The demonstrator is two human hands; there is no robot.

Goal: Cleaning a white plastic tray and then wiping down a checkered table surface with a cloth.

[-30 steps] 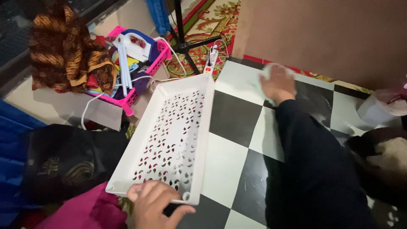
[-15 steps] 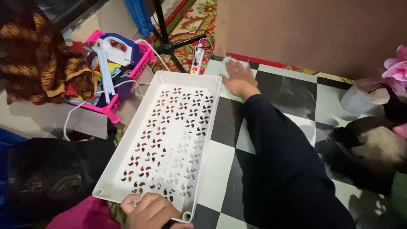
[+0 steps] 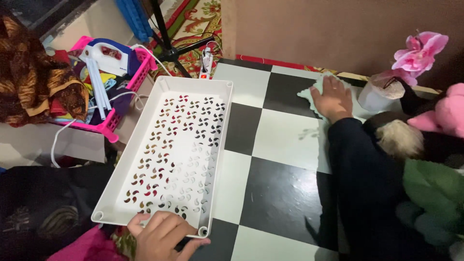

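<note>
Left hand: your left hand (image 3: 162, 235) grips the near short rim of the white perforated plastic tray (image 3: 169, 152), fingers curled over the edge and closed on it.
Right hand: your right hand (image 3: 332, 99) lies flat, fingers spread, pressed down on a pale light-green cloth (image 3: 314, 92); the dark sleeve (image 3: 360, 174) runs back from it toward you.
Tray: long, rectangular, shallow, its floor pierced with small curved cut-outs; it lies half over the left edge of the black-and-white chequered surface (image 3: 270, 140), its far end near a white power strip (image 3: 207, 63).
Cloth: spread on the chequered surface at the far right, partly under your palm, just beside a white cylindrical pot (image 3: 382, 96).
Pot: holds a pink artificial flower (image 3: 419, 48).
Left of tray: a pink plastic basket (image 3: 111, 123) with a white-and-blue clothes iron (image 3: 108, 55) and white cords inside; brown patterned fabric (image 3: 36, 82) beside it.
Right edge: pink and dark plush toys (image 3: 435, 125), touching your sleeve.
Far side: black tripod legs (image 3: 169, 41) on a patterned carpet (image 3: 193, 24).
</note>
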